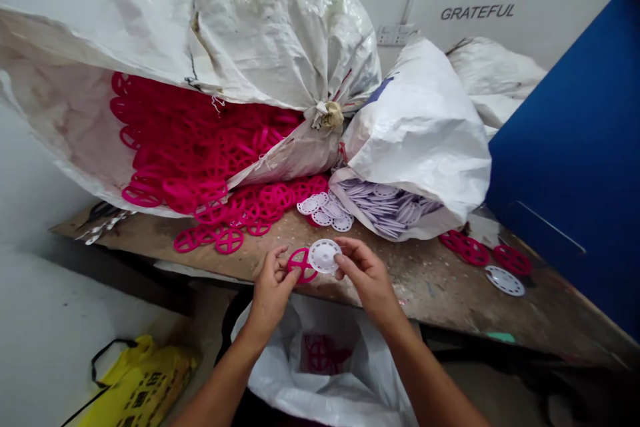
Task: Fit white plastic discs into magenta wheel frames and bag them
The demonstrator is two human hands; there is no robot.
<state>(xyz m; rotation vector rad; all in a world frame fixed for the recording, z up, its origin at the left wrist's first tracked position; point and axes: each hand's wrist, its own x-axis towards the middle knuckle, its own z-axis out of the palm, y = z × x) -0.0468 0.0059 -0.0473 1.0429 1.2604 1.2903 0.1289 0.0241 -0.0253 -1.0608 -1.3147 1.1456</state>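
Observation:
My left hand (273, 280) pinches a pink spoked plastic wheel (301, 265) by its rim. My right hand (365, 273) pinches a white round plastic disc (324, 255), which overlaps the pink wheel's right edge. Both pieces are held just above the front edge of a worn wooden table (425, 287). Below my hands hangs an open white plastic bag (345, 380) with a few pink wheels (323, 353) inside it.
A big white sack (65, 107) spills pink wheels (210, 167) over the table's left. A smaller white sack (425, 133) spills white discs (385, 207). Loose pink wheels (470, 250) and a white disc (504, 280) lie right. A blue panel (575, 160) stands right; a yellow bag (145, 380) lies on the floor.

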